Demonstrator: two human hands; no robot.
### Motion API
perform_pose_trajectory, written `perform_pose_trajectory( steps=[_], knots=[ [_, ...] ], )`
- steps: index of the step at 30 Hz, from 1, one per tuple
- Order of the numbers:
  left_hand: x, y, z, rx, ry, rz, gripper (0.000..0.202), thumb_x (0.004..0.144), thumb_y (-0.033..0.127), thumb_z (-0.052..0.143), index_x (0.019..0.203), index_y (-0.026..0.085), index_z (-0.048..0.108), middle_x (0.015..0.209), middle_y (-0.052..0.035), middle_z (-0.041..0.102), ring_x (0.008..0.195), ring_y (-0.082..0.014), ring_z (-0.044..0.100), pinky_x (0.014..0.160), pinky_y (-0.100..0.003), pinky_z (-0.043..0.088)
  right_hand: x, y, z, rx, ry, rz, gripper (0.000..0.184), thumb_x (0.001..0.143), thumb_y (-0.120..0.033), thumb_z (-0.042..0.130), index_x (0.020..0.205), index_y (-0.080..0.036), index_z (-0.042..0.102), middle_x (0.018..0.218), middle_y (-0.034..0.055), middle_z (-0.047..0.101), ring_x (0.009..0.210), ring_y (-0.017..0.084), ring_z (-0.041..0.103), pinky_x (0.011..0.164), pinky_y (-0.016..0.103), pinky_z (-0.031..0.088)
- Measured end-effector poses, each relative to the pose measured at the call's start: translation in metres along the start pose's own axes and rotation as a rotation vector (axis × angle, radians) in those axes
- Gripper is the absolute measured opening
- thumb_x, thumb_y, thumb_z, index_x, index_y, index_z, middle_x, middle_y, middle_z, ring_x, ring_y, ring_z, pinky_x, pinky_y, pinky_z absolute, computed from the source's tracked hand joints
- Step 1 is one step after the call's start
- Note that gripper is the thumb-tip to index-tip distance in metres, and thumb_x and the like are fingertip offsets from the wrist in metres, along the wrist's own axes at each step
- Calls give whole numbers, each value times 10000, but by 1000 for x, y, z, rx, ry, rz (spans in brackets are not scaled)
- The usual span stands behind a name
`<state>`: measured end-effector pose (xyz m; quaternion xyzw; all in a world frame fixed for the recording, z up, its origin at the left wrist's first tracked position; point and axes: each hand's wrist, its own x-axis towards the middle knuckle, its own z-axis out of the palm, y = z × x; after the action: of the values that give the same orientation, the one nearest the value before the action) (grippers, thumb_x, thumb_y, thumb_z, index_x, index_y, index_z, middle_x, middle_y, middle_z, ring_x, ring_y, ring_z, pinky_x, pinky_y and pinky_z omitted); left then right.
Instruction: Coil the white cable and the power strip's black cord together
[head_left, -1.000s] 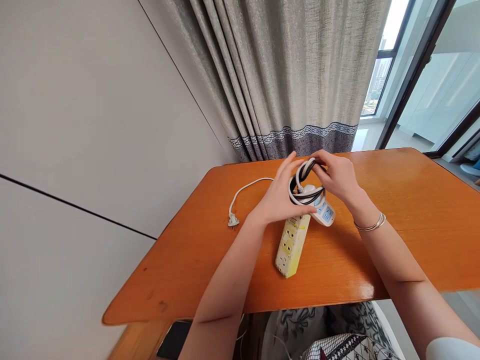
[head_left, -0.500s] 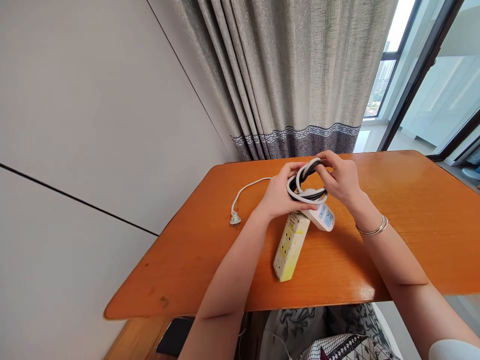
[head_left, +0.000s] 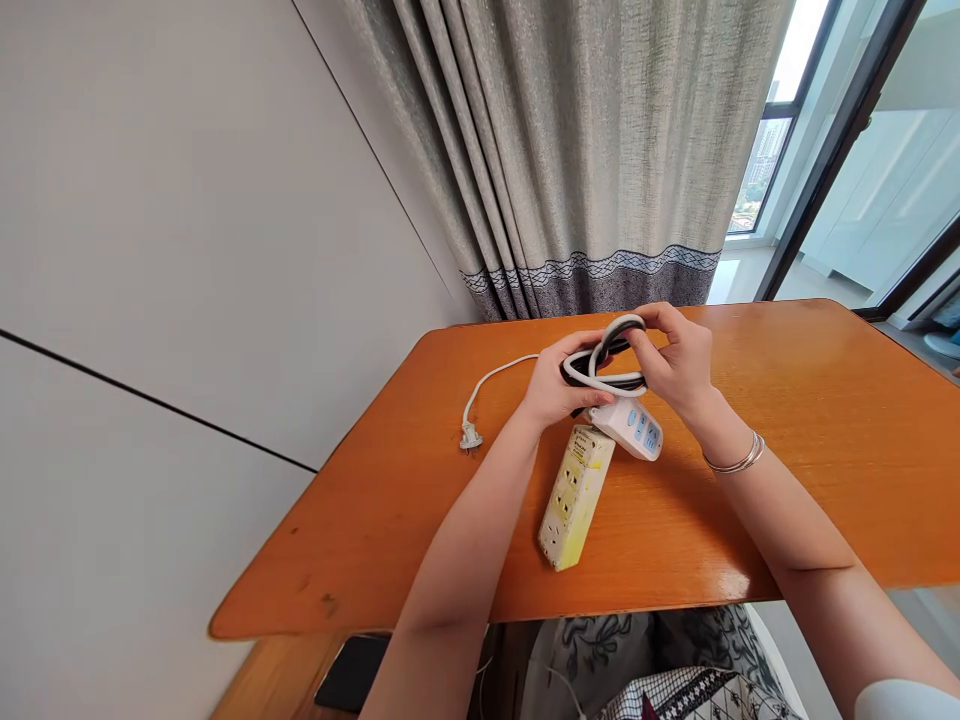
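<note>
A bundle of looped white and black power cords (head_left: 604,385) is held between both hands above the table. My left hand (head_left: 553,388) grips the loops from the left, thumb below and fingers behind. At the upper right of the loops, my right hand (head_left: 675,355) pinches the cords. Just under the bundle is a small white power strip (head_left: 636,428) with blue socket faces. A longer yellowed power strip (head_left: 576,498) slants toward me below it, its near end low over the table. The white plug (head_left: 470,437) lies at left on its cord.
The orange wooden table (head_left: 360,520) has a white wall (head_left: 187,250) on its left and a grey curtain (head_left: 600,130) behind it. A dark flat object (head_left: 351,672) sits below the table's front edge.
Both hands and the cord loops have shifted slightly left. The yellowed strip's near end has swung a little left and toward me. More of the white strip shows. The plug stays put.
</note>
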<state>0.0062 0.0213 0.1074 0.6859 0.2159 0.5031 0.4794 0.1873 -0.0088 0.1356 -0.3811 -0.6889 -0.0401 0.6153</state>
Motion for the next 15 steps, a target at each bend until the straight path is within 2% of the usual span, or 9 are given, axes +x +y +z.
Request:
perform_pose_trajectory(
  steps=[4, 6, 11, 15],
  knots=[
    [1, 0, -6, -40, 16, -64, 852, 322, 558, 963, 1031, 152, 721, 963, -92, 762, 885, -272, 733, 822, -389, 588, -3, -4, 2, 1, 28, -73, 125, 887, -254, 552, 905, -223, 672, 767, 17, 729, 674, 165, 679, 669, 300, 531],
    [1, 2, -8, -71, -14, -76, 841, 341, 561, 962, 1037, 159, 717, 952, -89, 763, 893, -269, 731, 817, -372, 577, -3, -5, 1, 18, 34, -97, 129, 885, -240, 553, 928, -225, 674, 783, 17, 732, 666, 160, 674, 665, 298, 533],
    [-3, 15, -3, -33, -180, -16, 934, 467, 514, 957, 1286, 196, 638, 1286, -158, 680, 1197, -328, 642, 1002, -406, 515, 2, -6, -7, 90, 13, -64, 106, 900, -228, 574, 955, -227, 665, 812, 1, 734, 687, 144, 687, 671, 273, 539],
    [-7, 23, 7, 47, -227, 102, 1102, 449, 550, 954, 1417, 212, 550, 1455, -180, 557, 1352, -379, 518, 1114, -457, 439, 3, -10, -12, 124, -35, -57, 118, 900, -217, 588, 977, -223, 676, 807, -9, 728, 682, 133, 681, 664, 257, 532]
  ],
)
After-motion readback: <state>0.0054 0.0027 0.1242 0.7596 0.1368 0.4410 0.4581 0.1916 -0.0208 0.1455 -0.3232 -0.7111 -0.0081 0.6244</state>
